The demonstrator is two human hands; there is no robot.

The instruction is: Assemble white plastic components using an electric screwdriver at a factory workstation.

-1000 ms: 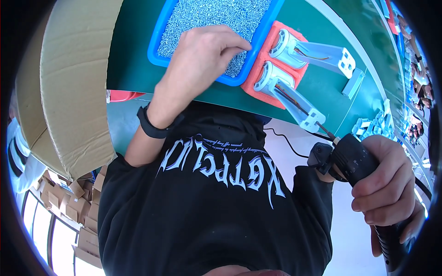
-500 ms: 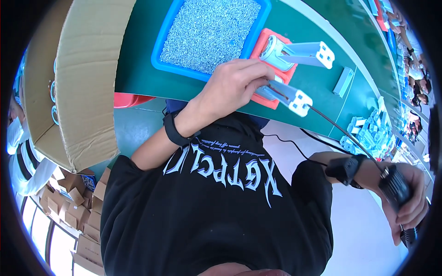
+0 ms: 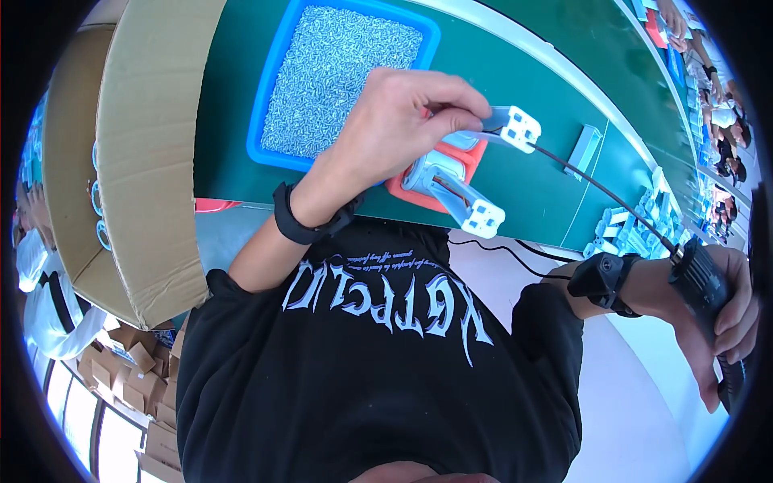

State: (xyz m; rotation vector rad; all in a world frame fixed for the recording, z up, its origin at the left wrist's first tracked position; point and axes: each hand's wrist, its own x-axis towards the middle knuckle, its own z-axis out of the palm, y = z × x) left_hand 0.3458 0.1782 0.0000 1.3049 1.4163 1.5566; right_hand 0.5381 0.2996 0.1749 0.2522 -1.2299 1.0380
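Observation:
My right hand [image 3: 729, 318] is wrapped round a black electric screwdriver [image 3: 699, 278] at the right. Its long thin bit [image 3: 608, 191] reaches left through the white holed end of the far light-blue plastic bracket [image 3: 519, 129]. My left hand [image 3: 398, 121] is closed in a pinch at that bracket, near the bit's tip; its fingers hide what they hold. Beside it, the near light-blue bracket [image 3: 483, 217] sits untouched, with its holed end toward the right. Both brackets are set in a red block [image 3: 481, 163], partly hidden under my left hand.
A blue tray [image 3: 259, 121] full of small metal pieces lies left of the red block. One loose plastic part [image 3: 584, 150] and a pile of similar parts [image 3: 632, 229] lie to the right on the green table [image 3: 515, 64]. A large cardboard box [image 3: 153, 161] stands at left.
The bit has moved from the near bracket to the far one. My left hand has shifted away from the near bracket to the far one. The whole view has turned slightly.

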